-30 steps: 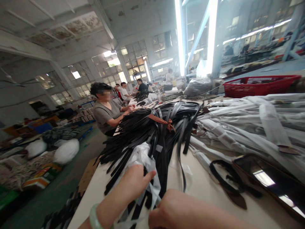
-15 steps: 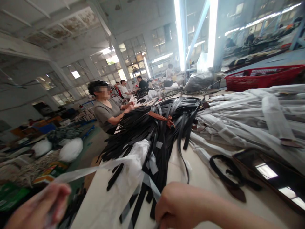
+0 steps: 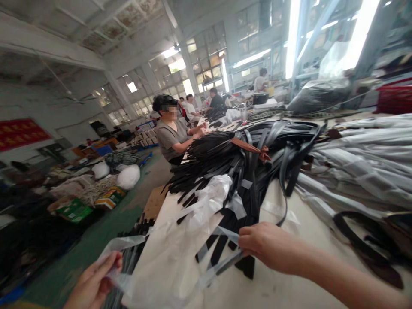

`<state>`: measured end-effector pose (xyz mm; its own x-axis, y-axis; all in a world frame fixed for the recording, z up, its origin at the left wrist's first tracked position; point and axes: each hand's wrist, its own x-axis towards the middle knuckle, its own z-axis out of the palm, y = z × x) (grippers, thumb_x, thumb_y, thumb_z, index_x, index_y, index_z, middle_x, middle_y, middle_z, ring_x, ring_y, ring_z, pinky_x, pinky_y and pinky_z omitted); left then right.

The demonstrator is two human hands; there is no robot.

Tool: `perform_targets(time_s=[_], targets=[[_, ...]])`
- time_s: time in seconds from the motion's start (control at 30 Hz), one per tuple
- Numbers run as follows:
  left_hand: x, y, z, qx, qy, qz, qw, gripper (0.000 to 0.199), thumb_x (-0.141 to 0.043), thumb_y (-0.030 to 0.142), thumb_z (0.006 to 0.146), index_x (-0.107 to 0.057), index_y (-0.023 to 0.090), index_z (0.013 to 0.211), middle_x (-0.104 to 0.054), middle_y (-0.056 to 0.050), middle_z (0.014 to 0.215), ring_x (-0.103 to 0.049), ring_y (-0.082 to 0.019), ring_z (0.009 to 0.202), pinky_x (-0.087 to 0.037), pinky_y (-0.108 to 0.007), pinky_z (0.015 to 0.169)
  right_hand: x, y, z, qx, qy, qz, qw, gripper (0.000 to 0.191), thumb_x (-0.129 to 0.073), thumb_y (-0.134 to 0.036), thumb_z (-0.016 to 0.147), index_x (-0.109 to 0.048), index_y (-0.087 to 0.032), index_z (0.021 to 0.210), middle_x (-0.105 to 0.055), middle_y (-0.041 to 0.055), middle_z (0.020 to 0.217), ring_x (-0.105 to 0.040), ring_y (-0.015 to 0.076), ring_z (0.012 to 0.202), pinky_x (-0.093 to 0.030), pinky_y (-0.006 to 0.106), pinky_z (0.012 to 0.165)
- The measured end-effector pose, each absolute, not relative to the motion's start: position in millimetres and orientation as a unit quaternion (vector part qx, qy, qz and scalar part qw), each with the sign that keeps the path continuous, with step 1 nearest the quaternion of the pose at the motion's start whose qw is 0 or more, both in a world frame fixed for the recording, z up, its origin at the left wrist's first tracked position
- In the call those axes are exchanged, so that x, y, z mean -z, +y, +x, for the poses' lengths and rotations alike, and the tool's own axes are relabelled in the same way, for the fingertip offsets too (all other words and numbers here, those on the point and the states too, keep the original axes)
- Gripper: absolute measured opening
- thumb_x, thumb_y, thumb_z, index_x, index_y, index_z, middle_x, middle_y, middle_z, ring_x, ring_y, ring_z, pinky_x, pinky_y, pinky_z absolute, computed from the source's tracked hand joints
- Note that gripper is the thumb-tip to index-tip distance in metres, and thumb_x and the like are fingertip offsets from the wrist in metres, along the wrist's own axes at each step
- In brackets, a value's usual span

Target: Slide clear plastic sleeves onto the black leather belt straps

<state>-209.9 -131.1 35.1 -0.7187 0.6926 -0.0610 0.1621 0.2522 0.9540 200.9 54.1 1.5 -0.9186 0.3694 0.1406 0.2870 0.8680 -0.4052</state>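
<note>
We see a green floor [image 3: 71, 253] stretching back on the left toward a pale wall [image 3: 41, 105] with a red banner [image 3: 22, 134], and further along, many-paned windows [image 3: 209, 64] bright with daylight. Above us spreads a stained, beamed ceiling [image 3: 77, 17], with what looks like a fan [image 3: 73, 98], blurred, at left. To our right, tube lights [image 3: 292, 38] glow beside a pale blue frame [image 3: 318, 30].

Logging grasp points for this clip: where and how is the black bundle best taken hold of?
Probably at the brown tie, two-handed, coming from above and the near side. The tie crosses the black bundle there and seems to gather it, while the loose ends fan out over the table and would likely slip.
</note>
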Motion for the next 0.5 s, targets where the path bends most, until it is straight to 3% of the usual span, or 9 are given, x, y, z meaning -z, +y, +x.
perform_targets(time_s=[0.07, 0.13, 0.23, 0.3, 0.37, 0.5], targets=[[-29, -139, -202, -0.556, 0.723, 0.232, 0.338, 0.038, -0.087, 0.043, 0.051, -0.073, 0.017, 0.074, -0.060, 0.003, 0.054, -0.052, -0.009, 0.048, -0.046, -0.016, 0.045, -10, 52, 182, -0.172, -0.966, -0.126, 0.147, 0.021, -0.045, -0.014, 0.089, -0.064, -0.018, 0.084, -0.060, 0.0090, 0.125, -0.060, 0.0234, 0.107, -0.046, 0.033, 0.087], [-24, -144, -189, -0.542, 0.711, 0.251, 0.372, 0.038, -0.083, 0.045, 0.059, -0.071, 0.016, 0.080, -0.053, 0.005, 0.050, -0.044, -0.007, 0.045, -0.040, -0.014, 0.043, -17, 52, 153, -0.159, -0.968, -0.074, 0.182, 0.021, -0.044, -0.012, 0.088, -0.065, -0.016, 0.089, -0.033, 0.0110, 0.150, -0.039, 0.0271, 0.132, -0.035, 0.040, 0.105], [-16, -148, -176, -0.543, 0.703, 0.262, 0.378, 0.042, -0.079, 0.050, 0.062, -0.069, 0.015, 0.082, -0.050, 0.006, 0.047, -0.039, -0.007, 0.044, -0.035, -0.014, 0.041, -8, 59, 101, -0.166, -0.969, -0.029, 0.181, 0.018, -0.051, -0.012, 0.085, -0.065, -0.010, 0.096, -0.012, 0.0166, 0.156, -0.019, 0.0282, 0.142, -0.024, 0.041, 0.113], [-5, -151, -176, -0.570, 0.690, 0.235, 0.379, 0.042, -0.079, 0.052, 0.061, -0.067, 0.014, 0.077, -0.046, 0.006, 0.045, -0.035, -0.005, 0.041, -0.030, -0.013, 0.039, 11, 67, 74, -0.193, -0.969, -0.034, 0.147, 0.020, -0.053, -0.014, 0.085, -0.065, -0.005, 0.099, -0.021, 0.0232, 0.152, -0.022, 0.0288, 0.140, -0.023, 0.039, 0.114], [8, -158, -184, -0.618, 0.667, 0.183, 0.374, 0.042, -0.080, 0.052, 0.058, -0.064, 0.015, 0.069, -0.041, 0.008, 0.041, -0.031, -0.004, 0.038, -0.027, -0.013, 0.037, 32, 74, 59, -0.224, -0.964, -0.061, 0.128, 0.028, -0.048, -0.016, 0.089, -0.063, -0.002, 0.109, -0.037, 0.0252, 0.144, -0.033, 0.0272, 0.136, -0.029, 0.037, 0.112], [31, -189, -213, -0.702, 0.671, 0.076, 0.228, 0.034, -0.079, 0.043, 0.055, -0.058, 0.019, 0.064, -0.043, 0.009, 0.041, -0.037, -0.006, 0.036, -0.030, -0.014, 0.036, 55, 79, 57, -0.240, -0.958, -0.091, 0.125, 0.043, -0.037, -0.020, 0.095, -0.046, -0.001, 0.133, -0.044, 0.0237, 0.140, -0.038, 0.0258, 0.134, -0.033, 0.040, 0.111]])
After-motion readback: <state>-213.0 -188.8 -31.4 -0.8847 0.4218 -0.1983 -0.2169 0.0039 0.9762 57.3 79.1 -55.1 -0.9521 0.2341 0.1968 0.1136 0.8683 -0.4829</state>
